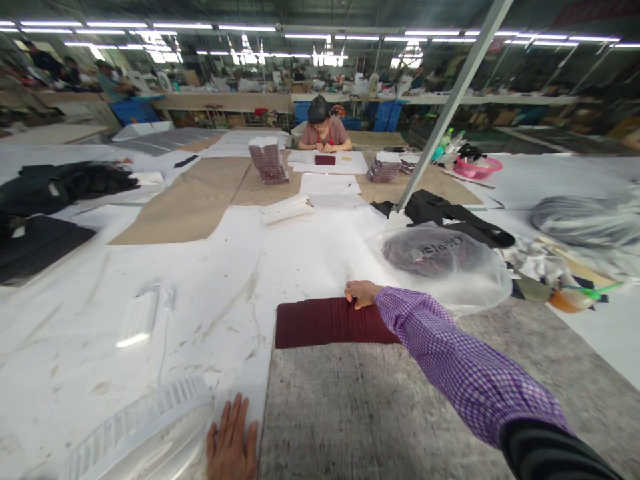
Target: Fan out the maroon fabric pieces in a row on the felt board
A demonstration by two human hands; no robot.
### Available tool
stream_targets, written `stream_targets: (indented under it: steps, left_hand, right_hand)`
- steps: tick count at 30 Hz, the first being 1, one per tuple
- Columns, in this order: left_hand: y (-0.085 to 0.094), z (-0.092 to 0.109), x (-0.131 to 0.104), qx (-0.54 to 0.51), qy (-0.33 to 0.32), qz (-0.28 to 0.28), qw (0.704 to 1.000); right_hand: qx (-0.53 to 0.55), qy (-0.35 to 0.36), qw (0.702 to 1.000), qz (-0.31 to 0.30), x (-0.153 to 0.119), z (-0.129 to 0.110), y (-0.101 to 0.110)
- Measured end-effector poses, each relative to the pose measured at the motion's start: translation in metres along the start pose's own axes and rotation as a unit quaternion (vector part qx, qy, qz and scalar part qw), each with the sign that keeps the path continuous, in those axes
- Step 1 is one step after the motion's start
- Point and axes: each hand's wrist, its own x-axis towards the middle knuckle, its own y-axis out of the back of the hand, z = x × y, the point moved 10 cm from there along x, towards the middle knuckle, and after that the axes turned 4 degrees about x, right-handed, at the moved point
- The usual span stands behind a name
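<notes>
My right hand (pixel 362 293), at the end of a purple checked sleeve, is at the far edge of a folded strip of maroon cloth (pixel 315 323). Its fingers are curled together against the cloth, which has small creases beside them. The sleeve hides the cloth's right end. Under the strip is a grey, stained board or mat (pixel 340 407). Down at the near edge, my left hand (pixel 233 440) lies flat with its fingers stretched out on the white table covering (pixel 215 347), next to a white fan (pixel 145 433), and holds nothing.
A clear plastic bag (pixel 450 270) with dark contents lies beyond my right arm, near a slanted metal post (pixel 455 100). Black cloth (pixel 45 247) lies at the left. Across the table a person (pixel 325 130) works between stacks of cloth pieces (pixel 269 160). A pink basin (pixel 477 167) stands at the right.
</notes>
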Motion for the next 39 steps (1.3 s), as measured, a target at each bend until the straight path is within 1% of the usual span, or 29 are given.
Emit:
stream_targets:
  steps: [5, 8, 10, 13, 16, 20, 25, 39]
  left_hand:
    - [0.002, 0.000, 0.000, -0.002, 0.000, 0.005, 1.000]
    - [0.003, 0.001, 0.001, -0.002, -0.002, 0.005, 1.000]
    - [0.002, 0.002, 0.001, 0.001, -0.003, 0.002, 1.000]
    - [-0.001, 0.000, 0.000, 0.002, -0.002, -0.002, 1.000]
    - [-0.005, -0.004, -0.002, 0.005, -0.001, -0.006, 1.000]
    - [-0.012, -0.008, -0.006, 0.012, -0.009, -0.014, 1.000]
    - [-0.017, -0.012, -0.008, 0.005, -0.003, -0.024, 1.000]
    - [-0.017, -0.009, -0.007, 0.019, -0.011, -0.022, 1.000]
  right_hand:
    - [0.001, 0.039, 0.999, 0.015, -0.010, -0.010, 0.002]
    - [0.013, 0.045, 0.999, 0.022, -0.017, -0.012, 0.001]
    - [0.025, 0.033, 0.999, 0.027, -0.020, -0.009, 0.002]
    - [0.041, -0.002, 0.999, 0.030, -0.023, 0.004, 0.002]
    - [0.057, -0.030, 0.998, 0.021, -0.025, 0.019, 0.001]
    - [0.084, -0.044, 0.995, 0.004, -0.026, 0.032, -0.003]
    - [0.100, -0.052, 0.994, -0.005, -0.023, 0.034, -0.007]
    - [0.080, -0.079, 0.993, -0.040, -0.011, 0.040, -0.016]
